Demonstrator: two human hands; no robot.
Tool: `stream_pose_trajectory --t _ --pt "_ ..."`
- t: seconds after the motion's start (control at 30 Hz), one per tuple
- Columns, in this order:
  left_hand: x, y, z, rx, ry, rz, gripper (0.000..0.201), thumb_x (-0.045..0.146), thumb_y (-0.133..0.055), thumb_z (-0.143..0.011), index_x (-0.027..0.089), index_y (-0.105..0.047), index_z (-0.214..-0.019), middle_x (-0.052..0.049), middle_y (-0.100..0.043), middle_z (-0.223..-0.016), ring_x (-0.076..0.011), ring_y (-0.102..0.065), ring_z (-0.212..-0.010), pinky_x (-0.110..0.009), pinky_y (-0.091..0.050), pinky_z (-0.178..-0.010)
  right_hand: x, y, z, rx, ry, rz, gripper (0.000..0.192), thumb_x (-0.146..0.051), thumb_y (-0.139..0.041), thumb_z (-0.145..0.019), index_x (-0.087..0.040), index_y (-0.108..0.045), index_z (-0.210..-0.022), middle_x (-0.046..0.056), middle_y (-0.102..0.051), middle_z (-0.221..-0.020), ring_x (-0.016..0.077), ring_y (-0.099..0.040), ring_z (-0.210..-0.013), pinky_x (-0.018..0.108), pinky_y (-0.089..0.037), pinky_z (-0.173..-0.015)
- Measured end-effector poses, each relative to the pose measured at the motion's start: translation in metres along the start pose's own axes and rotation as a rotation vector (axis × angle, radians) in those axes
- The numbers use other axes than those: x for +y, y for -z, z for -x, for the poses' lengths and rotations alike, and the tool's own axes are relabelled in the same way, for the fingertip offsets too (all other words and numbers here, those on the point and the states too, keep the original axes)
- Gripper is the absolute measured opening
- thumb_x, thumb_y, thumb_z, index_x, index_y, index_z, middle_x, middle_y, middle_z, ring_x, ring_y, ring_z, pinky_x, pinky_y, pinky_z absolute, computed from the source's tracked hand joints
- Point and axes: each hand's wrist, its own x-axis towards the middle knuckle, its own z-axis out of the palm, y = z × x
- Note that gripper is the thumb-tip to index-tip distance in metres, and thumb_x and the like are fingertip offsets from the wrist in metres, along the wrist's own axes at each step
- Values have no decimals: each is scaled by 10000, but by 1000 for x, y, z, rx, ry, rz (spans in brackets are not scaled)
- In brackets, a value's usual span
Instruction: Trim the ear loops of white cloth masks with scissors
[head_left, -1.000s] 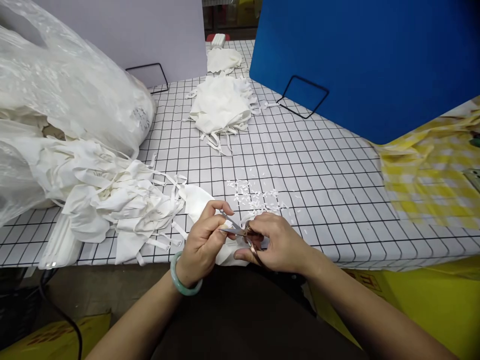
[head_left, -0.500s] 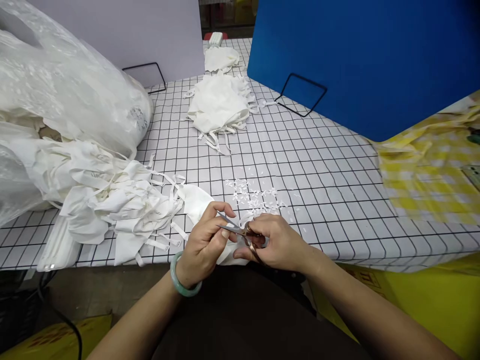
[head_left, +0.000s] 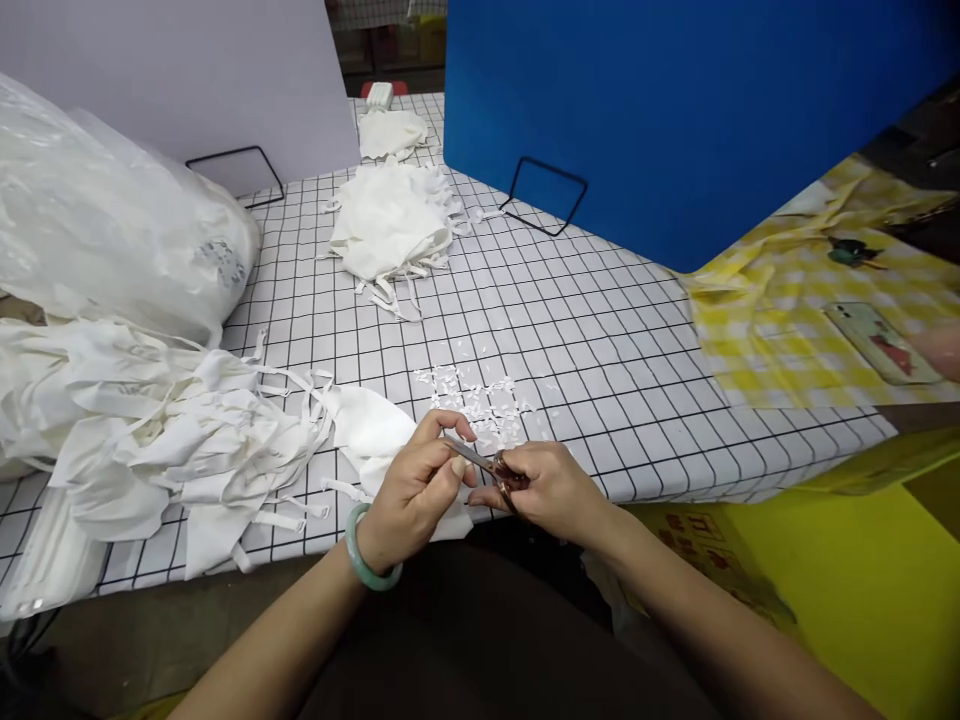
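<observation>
Step in hand, as judged: trimming a strap end on a white mask, at the near table edge. Left hand (head_left: 411, 490), green bangle (head_left: 365, 552) on the wrist, has thumb and forefinger pinched closed on a small bit of white material close to the scissor tips; what exactly sits between the pads is too small to tell, most likely a strap end of the white mask (head_left: 375, 435) lying under and just behind the hands. Right hand (head_left: 551, 488) is curled shut around the handles of the small scissors (head_left: 480, 462); blades point left toward the left fingertips and look nearly closed, only a thin gap if any. The mask rests on the black-gridded tablecloth (head_left: 600, 340), touching the loose heap of untrimmed masks (head_left: 172, 440) to the left. White clippings (head_left: 480, 395) are scattered just beyond the hands. A second, tidier pile of masks (head_left: 390, 220) sits well back on the table, with a large clear plastic bag (head_left: 112, 230) at far left. Blue board (head_left: 637, 110) and pale board (head_left: 187, 70) stand upright at the back; a phone (head_left: 881, 342) lies on the yellow checked cloth (head_left: 810, 320) to the right, well apart. Next move, as judged, calls for a steady pinch holding the strap taut, blade tips placed close to the seam without nicking the mask body, and a short clean snip
</observation>
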Motion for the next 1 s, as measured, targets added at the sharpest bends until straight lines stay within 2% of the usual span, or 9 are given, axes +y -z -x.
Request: stream_pose_trajectory --t 0.17,0.33,0.43,0.47,0.53,0.6,0.77,0.87,1.0 --pt "7 6 0 -19 72 -15 331 289 -454 -1018 168 -639 -771 -102 -554 -1003 -236 -525 -1085 -334 -469 -886 17 4 7 88 -279 -222 504 -660 -714 -755 -204 -547 -620 -16 -513 -544 127 -448 -510 259 -370 -491" --pt "35 68 46 243 111 -228 318 261 -440 -1009 187 -582 -735 -90 -581 -1057 -230 -581 -990 -340 -498 -793 6 7 9 119 -143 -193 480 -558 -759 -770 -256 -598 -1105 95 -668 -1183 283 -636 -1034 436 -531 -894" --pt "29 89 81 334 164 -651 71 267 -616 -919 203 -635 -945 -111 -565 -1253 -313 -505 -1252 -453 -454 -1029 -12 -25 3 -24 -93 -168 638 -481 -875 -650 -262 -548 -1152 112 -606 -1308 337 -590 -1179 516 -507 -978" --pt "21 89 91 283 206 -746 218 259 -665 -880 208 -630 -1089 -126 -531 -1340 -335 -474 -1307 -488 -435 -1071 -18 -41 0 -61 -57 -168 658 -426 -896 -626 -253 -542 -1154 117 -608 -1288 340 -592 -1164 516 -515 -963" --pt "4 81 103 159 252 -794 479 207 -658 -858 212 -540 -1321 -152 -514 -1388 -331 -505 -1298 -498 -470 -1059 -29 -73 -5 -103 47 -170 506 -247 -833 -681 -231 -551 -1100 98 -643 -1139 300 -620 -1044 464 -542 -878" --pt "-7 74 102 102 237 -734 429 124 -554 -885 207 -554 -1305 -130 -609 -1217 -271 -616 -1115 -428 -551 -935 -39 -95 -13 -107 124 -186 270 -77 -659 -731 -222 -544 -928 42 -633 -930 226 -613 -850 366 -537 -738" --pt "21 100 16 275 29 -629 155 118 -515 -930 194 -618 -842 -19 -588 -811 -165 -569 -729 -282 -513 -640 -78 -70 -84 57 257 -339 155 -77 -546 -792 -224 -512 -827 -16 -572 -794 143 -533 -676 260 -467 -598" --pt "64 141 -77 439 -203 -723 12 174 -620 -906 181 -627 -910 -38 -597 -887 -190 -569 -829 -346 -527 -758 -116 -9 -169 345 440 -262 116 -194 -626 -831 -229 -517 -849 -15 -563 -787 149 -534 -694 288 -470 -635" --pt "71 182 -141 521 -226 -710 403 75 -656 -848 165 -583 -1235 -124 -570 -1282 -270 -536 -1233 -490 -444 -1074 -134 55 -261 655 428 -66 248 -320 -715 -834 -236 -484 -865 25 -587 -888 184 -578 -794 354 -492 -711"
